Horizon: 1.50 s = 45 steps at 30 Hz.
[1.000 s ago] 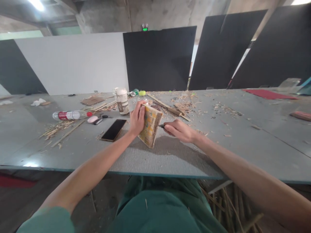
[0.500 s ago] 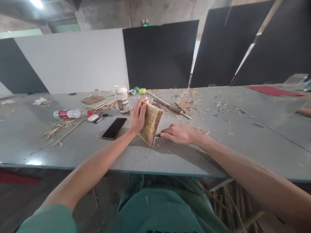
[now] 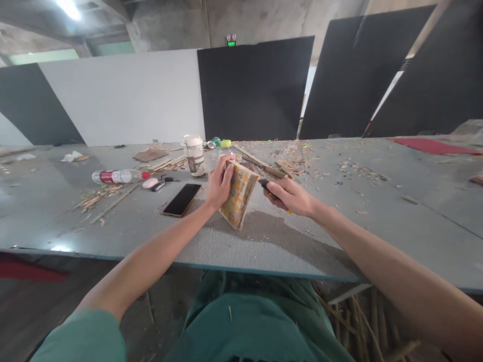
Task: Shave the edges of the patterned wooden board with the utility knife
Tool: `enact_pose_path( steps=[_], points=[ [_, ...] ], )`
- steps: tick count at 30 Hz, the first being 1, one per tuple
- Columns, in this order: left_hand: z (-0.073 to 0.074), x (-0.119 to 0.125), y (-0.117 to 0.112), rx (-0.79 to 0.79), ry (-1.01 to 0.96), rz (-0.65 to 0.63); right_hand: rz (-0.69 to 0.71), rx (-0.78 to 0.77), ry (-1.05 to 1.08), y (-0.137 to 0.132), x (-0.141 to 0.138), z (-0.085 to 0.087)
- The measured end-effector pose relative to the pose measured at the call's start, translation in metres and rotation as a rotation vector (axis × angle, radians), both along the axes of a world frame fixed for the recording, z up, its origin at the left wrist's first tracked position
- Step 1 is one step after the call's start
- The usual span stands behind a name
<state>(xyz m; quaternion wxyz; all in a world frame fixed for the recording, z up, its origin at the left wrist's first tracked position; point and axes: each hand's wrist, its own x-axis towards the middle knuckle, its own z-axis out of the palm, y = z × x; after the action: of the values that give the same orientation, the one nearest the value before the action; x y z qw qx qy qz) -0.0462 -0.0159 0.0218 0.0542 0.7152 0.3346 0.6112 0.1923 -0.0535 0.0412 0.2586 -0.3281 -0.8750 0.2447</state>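
My left hand [image 3: 220, 185] is closed around the upper left side of a flat, tan-edged board [image 3: 238, 197] with a worn yellow pattern. The board stands tilted on the table, its lower corner near the surface. My right hand [image 3: 290, 196] grips a utility knife [image 3: 264, 185] with a black front and a bit of yellow showing below the fist. The knife's front end points at the board's upper right edge, close to it; whether they touch I cannot tell. Most of the handle is hidden by my fingers.
Left of the board lie a phone [image 3: 182, 200], a plastic bottle [image 3: 119, 176] and some keys [image 3: 158, 185]. A paper cup [image 3: 194, 157] and a green-capped bottle [image 3: 226, 147] stand behind. Wood shavings and strips litter the grey table [image 3: 124, 234]. A red sheet [image 3: 433, 146] lies far right.
My right hand with the knife has risen from beside the board's lower edge to its upper right edge. The left hand still holds the board. The whole view has shifted slightly.
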Motion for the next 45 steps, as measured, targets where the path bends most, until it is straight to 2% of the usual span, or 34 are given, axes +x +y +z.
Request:
enact_pose_path(
  steps=[4,7,11,14,17,20,22,24,29,32,38,42,45],
  points=[
    [0.001,-0.001,-0.002,0.014,-0.001,0.0,0.114,0.027,-0.155,-0.003,-0.004,-0.007],
    [0.001,0.0,-0.001,0.018,-0.004,-0.006,0.157,0.051,-0.199,-0.002,-0.003,-0.002],
    [0.0,0.001,0.001,0.021,-0.001,-0.014,0.133,0.098,-0.055,0.002,0.004,0.014],
    [-0.001,0.001,0.002,0.027,-0.001,-0.012,0.077,0.108,0.057,0.004,0.004,0.019],
    [-0.001,0.0,0.003,0.033,-0.004,-0.001,0.05,0.066,-0.024,0.002,-0.004,0.012],
    [-0.001,-0.001,0.003,0.033,0.008,0.001,0.109,0.021,-0.232,-0.004,-0.015,0.0],
    [0.0,-0.001,0.002,0.036,0.013,-0.002,0.152,0.014,-0.273,-0.005,-0.018,-0.004],
    [0.0,-0.001,0.003,0.042,0.009,-0.005,0.138,0.023,-0.222,-0.004,-0.016,-0.002],
    [0.0,0.0,0.003,0.026,0.008,-0.008,-0.007,0.096,0.02,0.002,-0.003,0.014],
    [-0.001,0.0,0.004,0.017,0.003,-0.005,-0.011,0.092,0.083,0.002,-0.003,0.017],
    [0.0,0.0,0.001,0.019,0.0,-0.006,0.06,-0.012,-0.025,-0.004,-0.011,0.007],
    [0.002,-0.001,-0.001,0.035,0.007,-0.011,0.163,0.003,-0.158,-0.005,-0.016,-0.006],
    [0.003,-0.001,-0.001,0.047,0.011,-0.021,0.197,0.025,-0.173,-0.002,-0.016,-0.007]
  ],
)
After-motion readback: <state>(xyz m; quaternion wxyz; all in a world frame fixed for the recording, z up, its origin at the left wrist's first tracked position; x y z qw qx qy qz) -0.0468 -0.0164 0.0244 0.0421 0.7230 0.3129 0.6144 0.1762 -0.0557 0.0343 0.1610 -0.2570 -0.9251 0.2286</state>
